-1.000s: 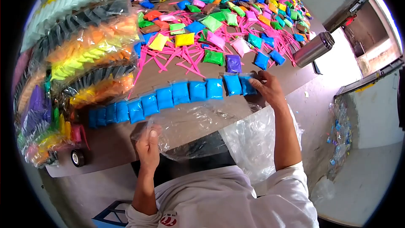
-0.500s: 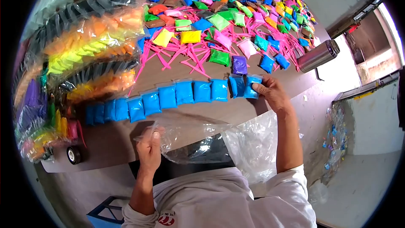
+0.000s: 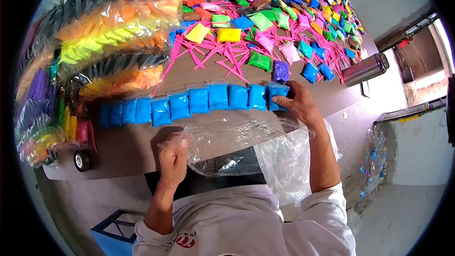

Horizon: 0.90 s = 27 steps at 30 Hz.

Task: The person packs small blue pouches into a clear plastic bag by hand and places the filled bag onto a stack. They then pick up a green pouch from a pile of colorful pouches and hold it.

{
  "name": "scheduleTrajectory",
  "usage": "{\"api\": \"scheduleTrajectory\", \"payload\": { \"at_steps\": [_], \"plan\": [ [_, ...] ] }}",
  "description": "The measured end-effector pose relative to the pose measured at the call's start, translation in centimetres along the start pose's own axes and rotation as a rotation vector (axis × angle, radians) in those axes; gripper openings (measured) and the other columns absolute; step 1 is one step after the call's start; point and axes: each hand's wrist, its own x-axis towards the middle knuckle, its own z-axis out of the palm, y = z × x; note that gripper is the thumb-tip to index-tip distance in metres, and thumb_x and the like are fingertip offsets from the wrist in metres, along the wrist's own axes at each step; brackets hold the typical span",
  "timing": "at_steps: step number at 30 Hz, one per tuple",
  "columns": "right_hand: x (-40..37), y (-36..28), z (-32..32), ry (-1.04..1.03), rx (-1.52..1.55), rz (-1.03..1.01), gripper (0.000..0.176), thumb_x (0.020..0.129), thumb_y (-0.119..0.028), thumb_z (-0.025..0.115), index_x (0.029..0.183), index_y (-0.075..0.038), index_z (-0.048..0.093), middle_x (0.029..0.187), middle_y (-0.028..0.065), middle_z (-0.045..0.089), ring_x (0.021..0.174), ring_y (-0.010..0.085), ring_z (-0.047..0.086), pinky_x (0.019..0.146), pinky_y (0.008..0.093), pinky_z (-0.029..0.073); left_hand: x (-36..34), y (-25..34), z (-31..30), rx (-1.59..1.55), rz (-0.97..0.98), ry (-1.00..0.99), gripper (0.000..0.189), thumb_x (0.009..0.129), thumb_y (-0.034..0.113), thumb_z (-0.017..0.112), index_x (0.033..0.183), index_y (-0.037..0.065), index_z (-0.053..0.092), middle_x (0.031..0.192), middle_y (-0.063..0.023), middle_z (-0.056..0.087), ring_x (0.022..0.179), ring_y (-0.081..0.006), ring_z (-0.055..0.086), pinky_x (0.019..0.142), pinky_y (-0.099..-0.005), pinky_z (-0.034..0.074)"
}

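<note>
A row of small blue packets [image 3: 218, 96] in clear wrappers runs across the near part of the table. At its right end, my right hand [image 3: 302, 104] is closed with thumb and fingers on the last blue packet [image 3: 277, 91]. Whether another packet lies beneath that one is hidden. My left hand [image 3: 174, 154] pinches the edge of a large clear plastic bag [image 3: 222, 144], which stretches to the right below the row toward my right forearm. A purple packet [image 3: 280, 71] lies just above my right hand.
Many mixed-colour packets [image 3: 260, 21] and pink plastic sticks [image 3: 204, 57] cover the far table [image 3: 118, 149]. Bagged packets [image 3: 113, 33] are stacked at left. A metal flask [image 3: 365, 69] lies at right, a tape roll [image 3: 81, 160] near the front edge. More clear plastic [image 3: 286, 161] hangs over the edge.
At the row's right end, two packets stood side by side; now one shows there, under my right hand. The bag's film spreads further right. The view has shifted slightly.
</note>
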Motion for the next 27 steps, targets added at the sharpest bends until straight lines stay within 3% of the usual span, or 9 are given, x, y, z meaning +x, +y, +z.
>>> {"api": "scheduleTrajectory", "payload": {
  "at_steps": [4, 8, 11, 13, 15, 16, 17, 21, 27],
  "plan": [
    [-1.0, 0.2, 0.1, -0.055, 0.132, 0.035, 0.063, 0.08, -0.028, 0.085, 0.124, 0.006, 0.056, 0.098, 0.0104, 0.067, 0.09, 0.0173, 0.063, 0.079, 0.033, 0.052, 0.0, 0.0, 0.0, 0.007, 0.008, -0.003, 0.029, 0.104, 0.019, 0.049, 0.11, -0.004, 0.066, 0.099, -0.0087, 0.069, 0.091, -0.0159, 0.064, 0.084, -0.0312, 0.052],
    [-2.9, 3.8, -1.2, 0.548, 0.389, 0.089, 0.061, 0.077, -0.031, 0.085, 0.118, 0.005, 0.058, 0.091, 0.0044, 0.064, 0.08, 0.0141, 0.061, 0.071, 0.0303, 0.051, 0.1, -0.1, 0.5, -0.046, 0.045, 0.067, 0.022, 0.098, 0.012, 0.054, 0.103, -0.003, 0.068, 0.094, -0.0141, 0.068, 0.085, -0.0256, 0.066, 0.076, -0.035, 0.049],
    [-6.7, 0.2, -4.4, 0.584, 0.465, -0.018, 0.053, 0.091, -0.028, 0.067, 0.133, 0.002, 0.054, 0.107, 0.0089, 0.066, 0.091, 0.0149, 0.062, 0.075, 0.0273, 0.05, 0.2, 0.4, 0.3, -0.048, -0.003, 0.045, 0.021, 0.098, 0.012, 0.054, 0.103, -0.003, 0.069, 0.094, -0.014, 0.068, 0.085, -0.026, 0.066, 0.077, -0.0349, 0.049],
    [-10.4, -1.6, -4.1, 0.572, 0.692, -0.241, 0.067, 0.089, -0.034, 0.067, 0.139, 0.005, 0.046, 0.117, 0.016, 0.061, 0.097, 0.02, 0.063, 0.084, 0.0333, 0.054, 0.0, 0.0, 0.4, -0.027, 0.013, 0.053, 0.021, 0.098, 0.012, 0.055, 0.104, -0.003, 0.068, 0.093, -0.0141, 0.068, 0.085, -0.0256, 0.066, 0.077, -0.0344, 0.05],
    [-13.1, -4.0, -1.9, 0.441, 0.661, -0.429, 0.079, 0.083, -0.048, 0.072, 0.134, 0.006, 0.048, 0.109, 0.0174, 0.062, 0.089, 0.0213, 0.065, 0.065, 0.0299, 0.056, 0.1, 0.3, 0.4, -0.124, -0.008, 0.037, 0.022, 0.099, 0.013, 0.055, 0.105, -0.003, 0.068, 0.093, -0.0137, 0.068, 0.083, -0.024, 0.065, 0.076, -0.0335, 0.049],
    [-14.4, -3.4, -1.4, 0.408, 0.731, -0.285, 0.084, 0.073, -0.052, 0.082, 0.127, 0.004, 0.051, 0.102, 0.0164, 0.062, 0.082, 0.0222, 0.065, 0.057, 0.0265, 0.054, 0.1, 0.0, 0.3, -0.091, 0.027, 0.026, 0.023, 0.1, 0.015, 0.054, 0.106, -0.003, 0.067, 0.093, -0.013, 0.068, 0.082, -0.0224, 0.064, 0.075, -0.033, 0.049],
    [-15.1, -3.8, 1.1, 0.309, 0.863, -0.343, 0.085, 0.062, -0.052, 0.091, 0.118, 0.002, 0.056, 0.096, 0.0145, 0.063, 0.079, 0.0227, 0.066, 0.061, 0.0298, 0.056, 0.0, -0.1, 0.3, -0.088, 0.026, 0.03, 0.023, 0.1, 0.015, 0.054, 0.106, -0.003, 0.067, 0.093, -0.013, 0.068, 0.082, -0.0224, 0.064, 0.075, -0.033, 0.049],
    [-12.6, -9.8, 9.4, 0.081, 0.142, -0.414, 0.057, 0.071, -0.018, 0.087, 0.118, -0.001, 0.06, 0.096, 0.0085, 0.067, 0.085, 0.0164, 0.063, 0.077, 0.0286, 0.051, 0.0, 0.0, 0.2, -0.138, 0.023, 0.034, 0.024, 0.101, 0.017, 0.053, 0.106, -0.003, 0.066, 0.093, -0.0129, 0.068, 0.083, -0.022, 0.064, 0.076, -0.0336, 0.05],
    [-10.9, -9.4, 17.2, 0.192, -0.133, -0.378, 0.054, 0.076, -0.019, 0.086, 0.114, 0.001, 0.054, 0.092, 0.0169, 0.064, 0.081, 0.0266, 0.065, 0.074, 0.0354, 0.053, 0.0, 0.1, 0.2, -0.152, 0.041, 0.049, 0.026, 0.103, 0.019, 0.051, 0.107, -0.003, 0.065, 0.096, -0.0139, 0.067, 0.086, -0.0234, 0.065, 0.077, -0.0341, 0.05]
  ]
}}
